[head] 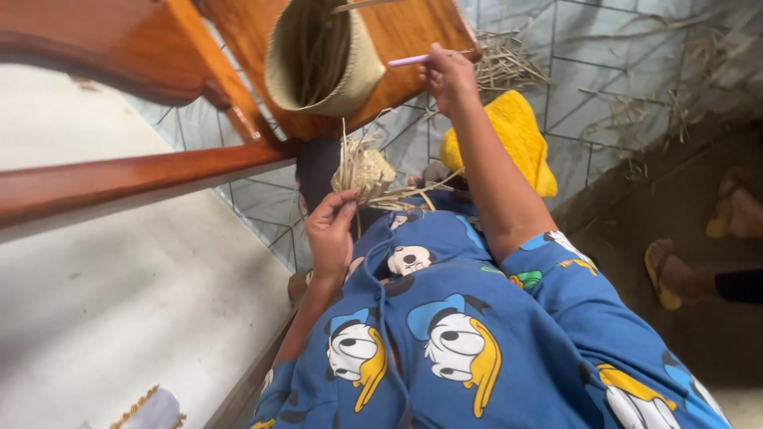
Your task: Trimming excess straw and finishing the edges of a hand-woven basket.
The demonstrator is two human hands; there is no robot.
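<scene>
My left hand (pixel 332 230) grips a small piece of woven straw work (pixel 366 173) with loose strands sticking out, held over my lap. My right hand (pixel 447 75) is stretched forward and pinches a thin pink stick (pixel 409 59), a needle-like tool, near a wooden stool (pixel 405 32). A round woven straw basket (pixel 322 59) lies on its side on that stool, its mouth facing me. I wear blue clothing printed with cartoon ducks.
A yellow cloth (pixel 517 139) lies on the tiled floor beyond my arm. Loose straw (pixel 509 67) is scattered on the tiles. A wooden chair frame (pixel 119 179) stands at left. Another person's feet in yellow sandals (pixel 664 274) rest at right.
</scene>
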